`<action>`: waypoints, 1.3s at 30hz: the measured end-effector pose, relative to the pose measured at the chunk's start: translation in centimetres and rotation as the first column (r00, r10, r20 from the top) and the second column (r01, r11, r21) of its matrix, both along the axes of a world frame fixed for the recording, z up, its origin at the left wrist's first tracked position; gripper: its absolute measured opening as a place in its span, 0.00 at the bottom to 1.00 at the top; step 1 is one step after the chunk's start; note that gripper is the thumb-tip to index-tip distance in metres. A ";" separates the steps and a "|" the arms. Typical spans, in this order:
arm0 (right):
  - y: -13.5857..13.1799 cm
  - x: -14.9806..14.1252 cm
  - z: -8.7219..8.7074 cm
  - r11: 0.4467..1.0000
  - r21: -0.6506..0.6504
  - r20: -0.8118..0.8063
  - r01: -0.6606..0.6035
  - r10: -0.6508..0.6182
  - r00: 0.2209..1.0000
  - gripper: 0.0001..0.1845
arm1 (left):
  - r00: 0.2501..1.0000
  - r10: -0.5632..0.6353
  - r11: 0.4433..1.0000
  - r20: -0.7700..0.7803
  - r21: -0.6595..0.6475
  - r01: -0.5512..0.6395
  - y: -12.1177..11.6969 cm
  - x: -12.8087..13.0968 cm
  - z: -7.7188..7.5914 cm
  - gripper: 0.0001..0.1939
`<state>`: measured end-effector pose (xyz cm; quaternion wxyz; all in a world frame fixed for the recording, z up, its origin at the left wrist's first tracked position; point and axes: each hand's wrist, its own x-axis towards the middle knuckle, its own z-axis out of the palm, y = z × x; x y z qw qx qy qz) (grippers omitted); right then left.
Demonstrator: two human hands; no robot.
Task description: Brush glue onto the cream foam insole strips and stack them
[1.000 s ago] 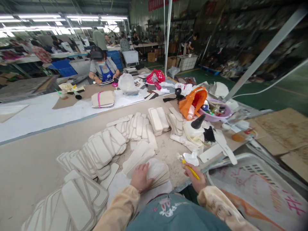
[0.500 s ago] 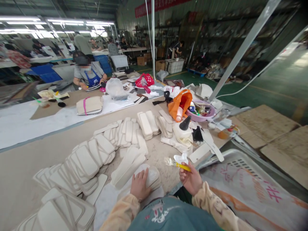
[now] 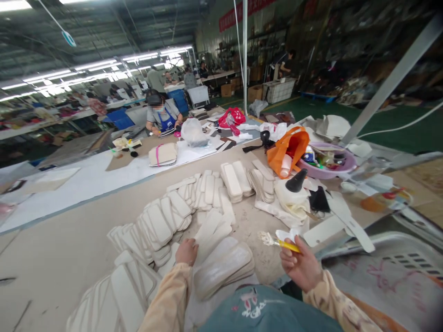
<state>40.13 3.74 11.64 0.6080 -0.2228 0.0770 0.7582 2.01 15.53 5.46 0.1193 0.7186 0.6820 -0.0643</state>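
Observation:
My right hand (image 3: 300, 263) is closed round the yellow handle of a brush (image 3: 289, 246). Its bristles, pointing left, are clotted with something whitish, and a crumpled white scrap (image 3: 290, 234) shows behind the handle. My left hand (image 3: 187, 252) has its fingers curled down at the left end of some long cream panels (image 3: 212, 233); its fingertips are hidden. Close to my body lies a fanned stack of rounded cream panels (image 3: 224, 265), the top one with a wet-looking sheen. Rows of similar panels (image 3: 157, 224) overlap along the table to the left.
A white container with a black cone-shaped top (image 3: 294, 189), an orange bag (image 3: 284, 150) and a pink basin (image 3: 327, 170) of small items stand at the right. A plastic crate (image 3: 408, 258) is beside me. A co-worker (image 3: 163, 115) sits across the table.
My left hand has left the near stack and moved left to the long panels. My right hand still holds the brush. The view has turned left.

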 end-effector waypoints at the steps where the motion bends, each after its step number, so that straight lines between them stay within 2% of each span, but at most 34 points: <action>1: 0.0 -0.1 -0.1 1.000 -0.009 0.020 -0.001 0.001 1.000 0.10 | 1.000 0.003 1.000 -0.006 -0.019 -0.003 0.2 0.1 -0.1 0.13; 11: -0.4 -0.9 -1.8 0.995 -0.088 0.178 0.035 -0.019 0.984 0.11 | 0.999 0.039 0.992 -0.015 -0.120 -0.041 1.3 0.9 -0.5 0.16; 15: -0.4 -1.4 -2.2 0.995 -0.098 0.214 0.036 -0.014 0.977 0.11 | 0.997 0.069 0.985 -0.025 -0.159 -0.072 1.9 1.1 -0.9 0.12; 21: -0.7 -1.4 -2.3 0.994 -0.107 0.284 0.035 -0.004 0.959 0.12 | 0.992 0.129 0.983 0.007 -0.134 -0.127 2.2 1.6 -0.8 0.12; 24: -1.0 -1.3 -2.2 0.995 -0.079 0.372 0.057 -0.024 0.928 0.13 | 0.989 0.133 0.988 0.069 -0.088 -0.126 2.2 1.5 0.7 0.14; 26: -1.1 -1.2 -2.0 0.996 -0.022 0.507 0.084 -0.061 0.860 0.14 | 0.987 0.096 0.995 0.130 -0.046 -0.091 2.1 1.0 2.6 0.16; 28: -1.0 -1.0 -1.6 0.993 0.044 0.685 0.110 -0.110 0.720 0.16 | 0.980 0.036 0.999 0.194 -0.017 -0.034 1.7 0.5 5.0 0.16; 30: -0.5 -1.0 -1.2 0.989 0.102 0.829 0.110 -0.146 0.540 0.18 | 0.961 -0.032 0.999 0.274 -0.009 0.036 0.9 0.1 7.7 0.15; 32: 0.2 -1.2 -0.8 0.986 0.150 0.900 0.070 -0.165 0.402 0.17 | 0.908 -0.100 0.994 0.407 -0.007 0.112 -0.5 0.2 10.1 0.15; 33: 0.6 -1.4 -0.7 0.984 0.173 0.916 0.036 -0.174 0.362 0.16 | 0.871 -0.116 0.990 0.478 -0.019 0.142 -1.3 0.5 11.1 0.15; 36: 1.3 -2.7 -0.8 0.968 0.229 0.922 -0.104 -0.181 0.341 0.14 | 0.761 -0.093 0.974 0.642 -0.099 0.203 -4.5 1.8 12.4 0.16; 39: 0.9 -4.3 -1.6 0.950 0.219 0.908 -0.221 -0.116 0.402 0.17 | 0.683 -0.019 0.964 0.730 -0.168 0.206 -7.8 3.2 11.3 0.16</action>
